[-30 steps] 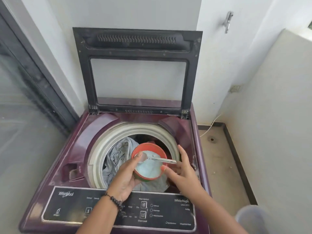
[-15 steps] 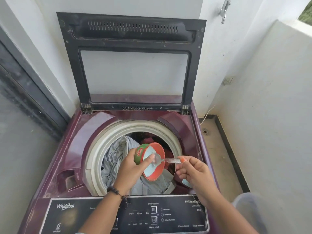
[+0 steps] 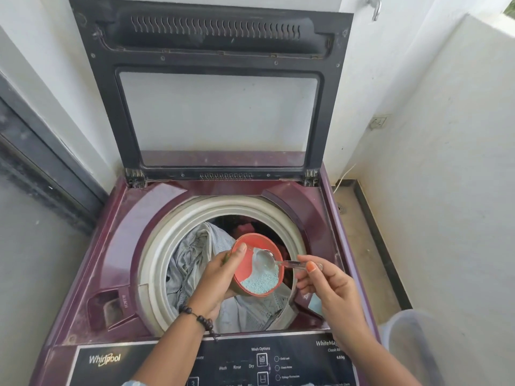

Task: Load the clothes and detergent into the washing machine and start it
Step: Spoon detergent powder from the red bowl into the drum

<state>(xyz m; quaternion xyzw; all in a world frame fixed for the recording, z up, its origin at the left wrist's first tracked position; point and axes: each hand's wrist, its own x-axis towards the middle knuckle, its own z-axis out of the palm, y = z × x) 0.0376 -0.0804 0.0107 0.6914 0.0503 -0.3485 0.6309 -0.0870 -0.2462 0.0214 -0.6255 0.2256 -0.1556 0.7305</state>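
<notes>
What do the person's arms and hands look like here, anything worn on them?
Both forearms are bare. The left hand has a bracelet of dark round beads at the wrist, with a short strand hanging off it. The right hand wears nothing visible, but its thumbnail is painted orange. A bit of light blue sleeve shows at the bottom edge on the left arm.
</notes>
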